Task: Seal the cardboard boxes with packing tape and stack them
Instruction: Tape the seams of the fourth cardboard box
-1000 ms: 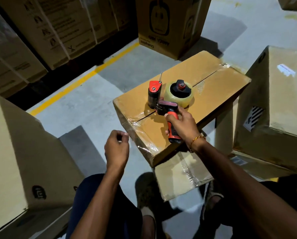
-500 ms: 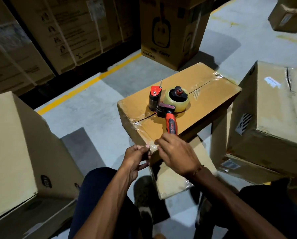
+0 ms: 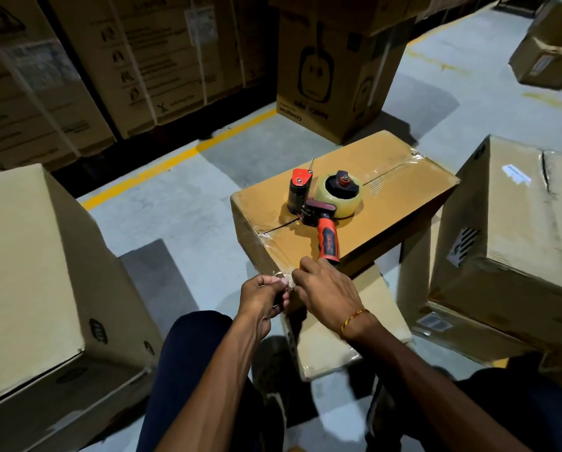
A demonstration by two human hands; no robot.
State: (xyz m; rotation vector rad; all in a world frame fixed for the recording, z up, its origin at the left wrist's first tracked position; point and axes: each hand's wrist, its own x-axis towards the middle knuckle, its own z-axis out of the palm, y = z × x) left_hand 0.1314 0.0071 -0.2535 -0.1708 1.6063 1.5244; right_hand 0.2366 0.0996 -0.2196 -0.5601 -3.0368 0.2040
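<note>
A brown cardboard box (image 3: 387, 197) lies in front of me, with clear tape along its top seam. It rests on a lower box (image 3: 338, 340). A red and black tape dispenser (image 3: 325, 203) with a roll of clear tape lies on the box top, with no hand on it. At the box's near corner my left hand (image 3: 263, 296) pinches a crumpled bit of clear tape (image 3: 281, 277). My right hand (image 3: 327, 290) is beside it with fingertips on the same tape at the corner.
A large pale box (image 3: 28, 275) stands at my left. More boxes (image 3: 508, 236) are stacked at my right. A printed box (image 3: 335, 76) stands behind, by a yellow floor line (image 3: 175, 161). Strapped cartons (image 3: 77, 66) line the back. My knees are below.
My right hand let go of the dispenser handle and came down to the box's near corner. My left hand rose to meet it and took hold of the tape there.
</note>
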